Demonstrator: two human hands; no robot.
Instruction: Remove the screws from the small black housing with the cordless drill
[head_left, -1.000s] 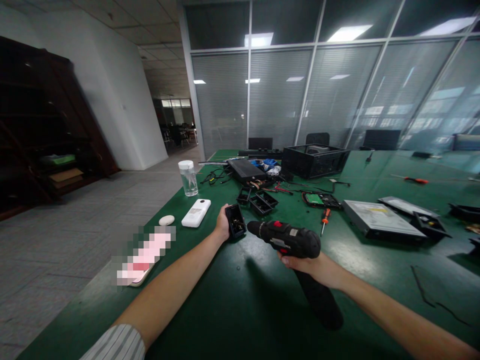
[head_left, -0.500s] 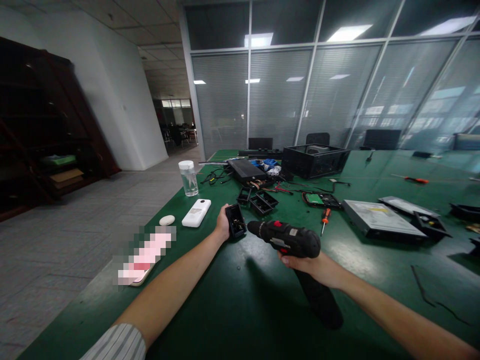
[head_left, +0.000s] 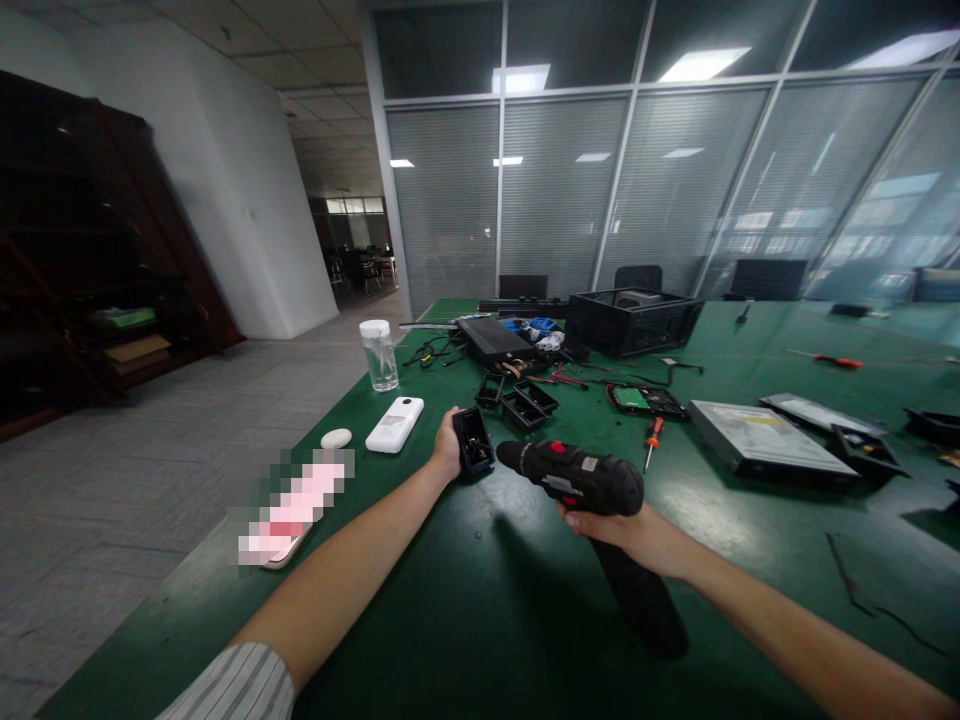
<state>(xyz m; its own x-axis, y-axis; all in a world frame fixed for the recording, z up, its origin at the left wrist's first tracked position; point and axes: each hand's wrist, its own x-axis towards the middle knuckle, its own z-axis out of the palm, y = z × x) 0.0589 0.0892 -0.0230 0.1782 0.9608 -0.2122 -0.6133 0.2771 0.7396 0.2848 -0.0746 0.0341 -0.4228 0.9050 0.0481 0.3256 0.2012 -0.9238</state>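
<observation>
My left hand (head_left: 448, 447) grips the left side of a small black open-topped box (head_left: 475, 442), which is tilted toward me. Small brassy bits, too small to name, show inside it. In my right hand (head_left: 611, 530) is a black cordless drill (head_left: 574, 475) with red accents. Its chuck points left at the box, close to the box's right edge; whether a bit reaches inside I cannot tell. Just beyond the box lie several similar black boxes (head_left: 525, 405). An orange-handled screwdriver (head_left: 654, 435) rests to the right of the drill.
On the left stand a clear bottle (head_left: 379, 358), a white power bank (head_left: 394, 425), a white round case (head_left: 336, 438) and a pixelated pink phone (head_left: 300, 505). A silver disc drive (head_left: 769, 440) lies right. Behind are a black computer case (head_left: 634, 322) and a black flat unit (head_left: 495, 342).
The view has shifted very slightly. Both hands, the drill and the black box hold nearly the same places.
</observation>
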